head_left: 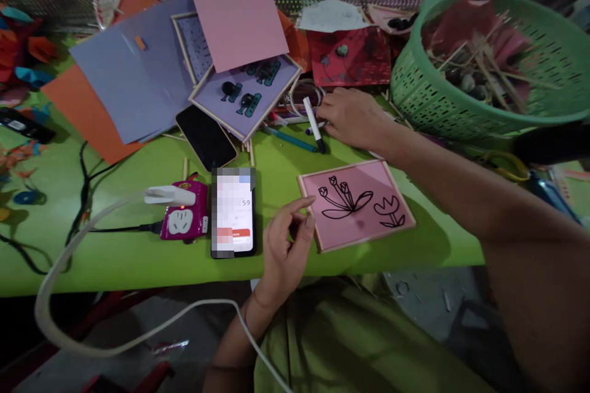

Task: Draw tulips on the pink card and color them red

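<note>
Pink framed card (357, 206), bearing black-line flowers, lies flat on the green table (138, 267) directly before me, the centre of my clock with twelve pointing away; its place near the table's edge probably keeps it within easy reach of both arms. At eight o'clock, my left hand (286, 249) rests loosely curved, thumb and forefinger apart with a gap between, the forefinger's tip at the frame's left side. Whether it presses the wood or merely hovers, I cannot tell; so light a pose would suit steadying. At twelve, my right hand (353, 115) reaches past the card, fingers bent together beside a white marker (312, 120) at eleven; whether they pinch it is hidden. The marker stands out at a slant above a teal pen (295, 140), the pens apparently gathered there to leave the drawing uncovered. A lit phone (233, 212) lies at nine, face up, presumably for viewing. Between one and two, a green basket (415, 89) contains loose sticks, its high wall likely stopping them from scattering.
</note>
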Demonstrator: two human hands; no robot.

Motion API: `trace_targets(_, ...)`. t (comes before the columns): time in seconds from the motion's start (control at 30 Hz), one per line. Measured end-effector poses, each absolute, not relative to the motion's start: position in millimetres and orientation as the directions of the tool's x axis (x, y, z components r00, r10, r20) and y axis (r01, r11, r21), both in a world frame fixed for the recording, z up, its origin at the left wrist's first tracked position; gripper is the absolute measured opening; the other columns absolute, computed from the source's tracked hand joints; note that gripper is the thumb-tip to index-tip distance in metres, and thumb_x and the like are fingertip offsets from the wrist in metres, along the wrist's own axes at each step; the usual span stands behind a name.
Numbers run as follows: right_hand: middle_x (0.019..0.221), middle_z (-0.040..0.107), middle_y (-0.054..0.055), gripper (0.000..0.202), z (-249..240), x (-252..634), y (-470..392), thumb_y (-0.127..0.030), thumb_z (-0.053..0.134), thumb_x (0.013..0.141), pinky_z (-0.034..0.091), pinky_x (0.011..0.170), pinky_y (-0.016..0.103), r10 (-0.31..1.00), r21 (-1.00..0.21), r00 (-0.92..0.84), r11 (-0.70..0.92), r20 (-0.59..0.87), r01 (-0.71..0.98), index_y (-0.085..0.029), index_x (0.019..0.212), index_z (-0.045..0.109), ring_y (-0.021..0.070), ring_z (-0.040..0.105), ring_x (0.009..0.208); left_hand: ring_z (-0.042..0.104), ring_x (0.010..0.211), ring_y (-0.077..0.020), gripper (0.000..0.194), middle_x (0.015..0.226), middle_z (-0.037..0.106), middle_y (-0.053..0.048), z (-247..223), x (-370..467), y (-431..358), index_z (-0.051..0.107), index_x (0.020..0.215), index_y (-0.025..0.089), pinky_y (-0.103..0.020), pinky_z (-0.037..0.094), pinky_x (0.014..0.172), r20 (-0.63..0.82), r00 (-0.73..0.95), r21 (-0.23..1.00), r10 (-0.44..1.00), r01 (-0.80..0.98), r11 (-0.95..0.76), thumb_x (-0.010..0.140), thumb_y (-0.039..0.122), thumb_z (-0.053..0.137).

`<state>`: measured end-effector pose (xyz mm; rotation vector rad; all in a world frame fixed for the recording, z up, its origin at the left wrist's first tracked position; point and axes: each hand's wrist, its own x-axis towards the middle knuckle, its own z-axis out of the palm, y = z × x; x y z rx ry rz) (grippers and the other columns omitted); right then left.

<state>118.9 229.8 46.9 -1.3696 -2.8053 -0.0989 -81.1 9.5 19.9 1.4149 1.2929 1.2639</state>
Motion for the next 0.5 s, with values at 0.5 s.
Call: trace_targets(0.5, 0.098, 0.08, 0.013, 0.026, 54, 102, 240, -0.015, 0.073, 0.083, 0.049, 0.07, 0.04, 0.837, -0.121, -0.545, 0.547, 0.046, 0.829, -0.021, 0.108, 0.072, 0.0305, 0.073, 0.085, 0.054, 0.065, -0.0118, 0.028, 0.077, 0.063, 0.002, 19, -80, 10, 0.075, 0.124, 0.02, -0.024, 0.044, 0.06, 0.092, -0.069, 0.988, 0.993, 0.132, -0.082, 0.105, 0.037, 0.062)
